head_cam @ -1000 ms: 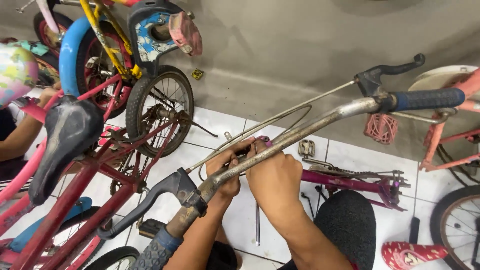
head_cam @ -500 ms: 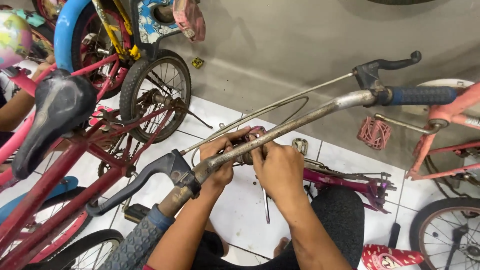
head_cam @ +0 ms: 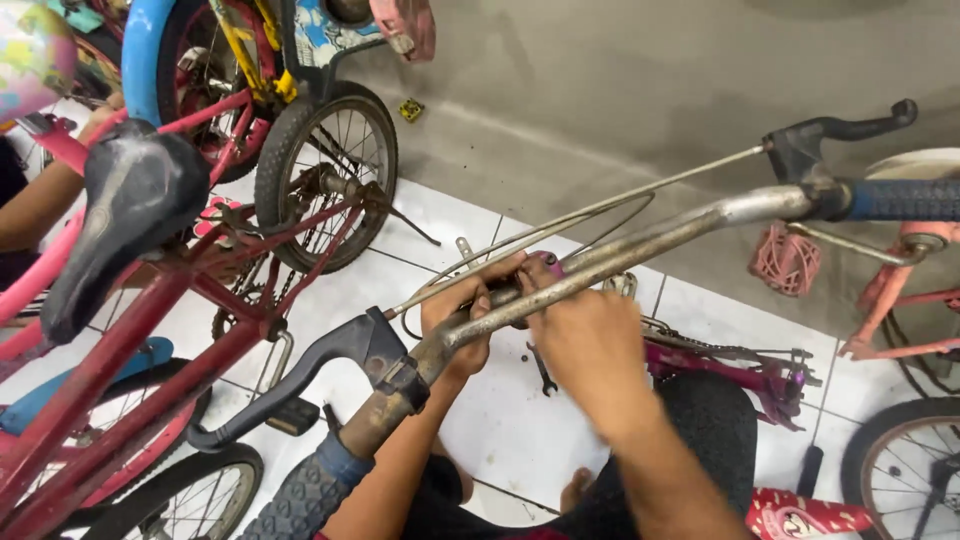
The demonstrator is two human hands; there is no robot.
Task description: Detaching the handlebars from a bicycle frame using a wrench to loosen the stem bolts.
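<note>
White floor tiles (head_cam: 500, 420) are seen below; the handlebar (head_cam: 640, 245) is gripped by the left hand (head_cam: 458, 325); right hand (head_cam: 585, 340) fingers are curled beside it.

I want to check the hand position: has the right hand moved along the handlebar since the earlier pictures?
No. The right hand stays at the middle of the handlebar, next to the left hand, equally far from the black brake lever. Only the camera shifted.

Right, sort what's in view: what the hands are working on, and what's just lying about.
In hand:
- left hand and right hand, both at the middle of the handlebar
- brake lever and brake cable on that bar

Lying about:
- wrench on the floor tiles
- red bicycle
- black saddle
- pink pedal
</note>
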